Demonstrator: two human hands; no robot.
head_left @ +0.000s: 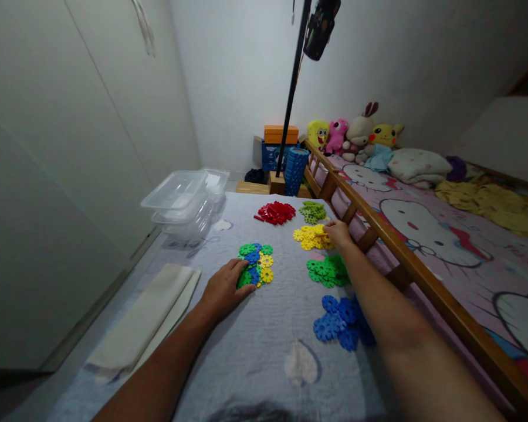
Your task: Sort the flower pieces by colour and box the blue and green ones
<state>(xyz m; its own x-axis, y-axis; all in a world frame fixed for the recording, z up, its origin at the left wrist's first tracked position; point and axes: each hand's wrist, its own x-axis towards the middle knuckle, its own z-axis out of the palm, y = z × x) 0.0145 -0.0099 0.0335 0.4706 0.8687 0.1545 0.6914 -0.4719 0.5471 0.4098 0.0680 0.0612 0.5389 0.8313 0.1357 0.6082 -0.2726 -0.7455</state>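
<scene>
Flat plastic flower-shaped discs lie sorted by colour on a pale blue blanket [264, 351]. My left hand [224, 288] rests at the near edge of a mixed pile [257, 261] of green, blue and yellow discs, fingers curled onto them. My right hand [338, 233] reaches to the yellow pile [310, 237], fingertips pinched on a yellow disc at its right edge. A red pile [276, 212] and a light green pile [313, 211] lie further away. A dark green pile [328, 271] and a blue pile [341, 322] sit by my right forearm.
Clear plastic containers [185, 202] are stacked at the blanket's far left. A folded cream cloth [147, 313] lies at the left. A wooden bed rail [405, 258] runs along the right, with plush toys [356, 138] beyond. A black pole [290, 99] stands behind.
</scene>
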